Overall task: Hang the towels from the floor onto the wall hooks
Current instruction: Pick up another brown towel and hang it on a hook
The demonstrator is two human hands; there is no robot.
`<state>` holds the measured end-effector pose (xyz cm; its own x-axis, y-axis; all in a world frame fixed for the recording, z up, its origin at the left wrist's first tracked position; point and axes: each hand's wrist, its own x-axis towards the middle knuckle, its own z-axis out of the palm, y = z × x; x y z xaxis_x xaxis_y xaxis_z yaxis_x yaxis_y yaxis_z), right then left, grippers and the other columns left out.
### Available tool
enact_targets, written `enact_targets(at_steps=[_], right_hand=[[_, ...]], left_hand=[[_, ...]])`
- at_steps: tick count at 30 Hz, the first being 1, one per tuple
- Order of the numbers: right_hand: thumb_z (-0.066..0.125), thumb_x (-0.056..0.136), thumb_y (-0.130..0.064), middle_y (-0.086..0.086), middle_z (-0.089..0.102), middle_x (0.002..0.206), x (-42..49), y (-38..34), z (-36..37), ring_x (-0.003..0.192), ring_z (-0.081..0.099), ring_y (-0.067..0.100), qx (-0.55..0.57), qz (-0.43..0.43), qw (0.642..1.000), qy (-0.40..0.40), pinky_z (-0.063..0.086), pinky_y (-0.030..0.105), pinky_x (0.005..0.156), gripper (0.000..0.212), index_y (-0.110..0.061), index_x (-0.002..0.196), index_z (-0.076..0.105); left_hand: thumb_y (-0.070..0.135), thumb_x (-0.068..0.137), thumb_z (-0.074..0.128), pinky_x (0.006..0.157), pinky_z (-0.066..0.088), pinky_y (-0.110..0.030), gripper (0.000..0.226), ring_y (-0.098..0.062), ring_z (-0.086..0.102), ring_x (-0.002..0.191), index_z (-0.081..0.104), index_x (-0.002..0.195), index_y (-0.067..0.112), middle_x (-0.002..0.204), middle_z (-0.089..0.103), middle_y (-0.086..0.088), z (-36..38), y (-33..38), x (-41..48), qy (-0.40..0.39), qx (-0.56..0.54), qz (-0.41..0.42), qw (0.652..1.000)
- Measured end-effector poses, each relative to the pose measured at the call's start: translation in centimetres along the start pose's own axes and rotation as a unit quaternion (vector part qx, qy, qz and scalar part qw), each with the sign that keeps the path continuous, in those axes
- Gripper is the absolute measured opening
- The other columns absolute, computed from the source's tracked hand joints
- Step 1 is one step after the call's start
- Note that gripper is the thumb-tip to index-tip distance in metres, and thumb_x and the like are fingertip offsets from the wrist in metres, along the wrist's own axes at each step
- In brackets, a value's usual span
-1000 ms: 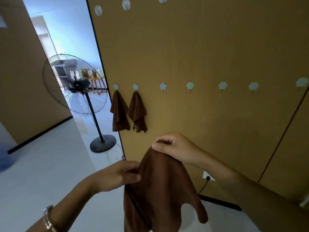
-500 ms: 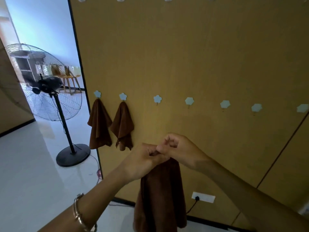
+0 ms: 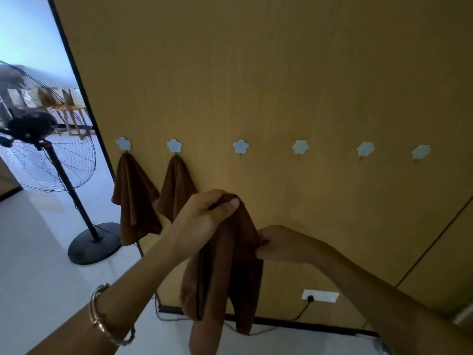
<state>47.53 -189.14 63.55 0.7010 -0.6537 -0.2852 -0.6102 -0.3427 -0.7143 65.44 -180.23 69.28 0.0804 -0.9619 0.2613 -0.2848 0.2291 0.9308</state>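
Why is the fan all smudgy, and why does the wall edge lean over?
Head view: the fan is smeared by motion blur, while the held towel looks sharper. Head view: the wide-angle lens tilts the black wall edge. Head view: daylight behind the fan is washed out; the wall is dim.
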Motion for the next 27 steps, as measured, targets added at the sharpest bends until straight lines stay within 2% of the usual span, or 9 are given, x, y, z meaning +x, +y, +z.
enact_targets(at_steps=[4, 6, 9, 12, 14, 16, 19, 23, 27], right_hand=[[0.057, 0.071, -0.031, -0.002, 0.065, 0.102, 3.0, 1.6, -1.9, 0.094, 0.064, 0.017, -0.025, -0.011, 1.0, 0.005, 0.052, 0.041, 0.084, 0.032, -0.023, 0.102, 0.06], [0.059, 0.076, -0.025, -0.003, 0.059, 0.092, 4.4, 2.5, -2.9, 0.084, 0.06, 0.017, -0.032, -0.032, 0.999, 0.013, 0.05, 0.038, 0.074, 0.014, -0.027, 0.089, 0.054], [0.054, 0.085, -0.019, 0.001, 0.058, 0.093, 6.2, 3.3, -4.8, 0.085, 0.059, 0.021, -0.058, -0.048, 0.997, 0.008, 0.047, 0.034, 0.072, 0.007, -0.025, 0.09, 0.055], [0.049, 0.087, -0.013, 0.007, 0.059, 0.082, 7.9, 4.0, -7.7, 0.073, 0.058, 0.019, -0.078, -0.039, 0.996, 0.015, 0.041, 0.029, 0.065, 0.013, -0.004, 0.085, 0.059], [0.046, 0.089, -0.011, -0.001, 0.051, 0.068, 8.7, 4.0, -9.4, 0.059, 0.047, 0.01, -0.085, -0.039, 0.994, 0.052, 0.036, 0.025, 0.059, 0.02, -0.009, 0.07, 0.053], [0.041, 0.09, -0.011, 0.0, 0.047, 0.066, 9.7, 4.0, -10.4, 0.058, 0.043, 0.009, -0.076, -0.05, 0.991, 0.101, 0.034, 0.027, 0.059, 0.021, -0.006, 0.071, 0.049], [0.039, 0.09, -0.01, 0.0, 0.048, 0.066, 10.7, 3.6, -11.4, 0.055, 0.042, 0.007, -0.061, -0.071, 0.988, 0.122, 0.035, 0.026, 0.055, 0.018, -0.001, 0.086, 0.054], [0.043, 0.09, -0.014, -0.001, 0.062, 0.082, 11.7, 2.9, -12.8, 0.072, 0.056, 0.01, -0.115, -0.101, 0.982, 0.107, 0.044, 0.028, 0.066, 0.018, -0.018, 0.091, 0.061], [0.042, 0.097, -0.019, -0.015, 0.062, 0.092, 13.0, 3.2, -13.3, 0.085, 0.057, 0.0, -0.138, -0.115, 0.98, 0.086, 0.046, 0.019, 0.073, 0.018, -0.028, 0.098, 0.058]], left_hand=[[0.021, 0.09, 0.057, 0.077, 0.051, -0.053, 0.024, -0.034, 0.066, 0.08, 0.068, 0.085, 0.0, 0.084, 0.067, -0.022, -1.6, -0.8, 2.5, 0.033, 0.01, -0.005, 0.999], [0.029, 0.089, 0.057, 0.072, 0.05, -0.06, 0.026, -0.045, 0.063, 0.079, 0.069, 0.085, 0.006, 0.083, 0.067, -0.023, -2.6, -1.3, 3.7, 0.041, 0.034, -0.018, 0.998], [0.025, 0.091, 0.056, 0.08, 0.051, -0.058, 0.019, -0.035, 0.066, 0.084, 0.071, 0.085, 0.015, 0.084, 0.07, -0.012, -4.2, -2.2, 5.8, 0.042, 0.064, -0.046, 0.996], [0.015, 0.092, 0.056, 0.077, 0.054, -0.034, 0.023, -0.012, 0.067, 0.082, 0.073, 0.082, 0.026, 0.083, 0.072, 0.004, -5.4, -3.5, 7.8, 0.071, 0.117, -0.054, 0.989], [0.006, 0.093, 0.053, 0.055, 0.046, -0.011, 0.027, 0.005, 0.061, 0.061, 0.069, 0.085, 0.026, 0.069, 0.068, 0.019, -5.6, -4.2, 9.0, 0.071, 0.179, -0.059, 0.98], [0.0, 0.092, 0.049, 0.041, 0.038, -0.008, 0.028, 0.008, 0.055, 0.046, 0.065, 0.089, 0.022, 0.056, 0.062, 0.024, -5.6, -5.2, 10.2, 0.057, 0.231, -0.079, 0.968], [-0.002, 0.086, 0.048, 0.05, 0.039, -0.007, 0.035, 0.005, 0.058, 0.057, 0.064, 0.08, 0.029, 0.061, 0.063, 0.017, -6.0, -6.6, 11.8, 0.022, 0.32, -0.093, 0.943], [0.001, 0.08, 0.051, 0.057, 0.038, -0.023, 0.032, -0.009, 0.051, 0.055, 0.047, 0.055, 0.021, 0.056, 0.052, 0.007, -7.4, -8.6, 13.8, -0.054, 0.458, -0.121, 0.879], [0.004, 0.077, 0.051, 0.067, 0.049, -0.031, 0.011, -0.017, 0.059, 0.072, 0.06, 0.074, 0.009, 0.076, 0.063, -0.003, -8.2, -10.0, 15.7, -0.131, 0.501, -0.121, 0.847]])
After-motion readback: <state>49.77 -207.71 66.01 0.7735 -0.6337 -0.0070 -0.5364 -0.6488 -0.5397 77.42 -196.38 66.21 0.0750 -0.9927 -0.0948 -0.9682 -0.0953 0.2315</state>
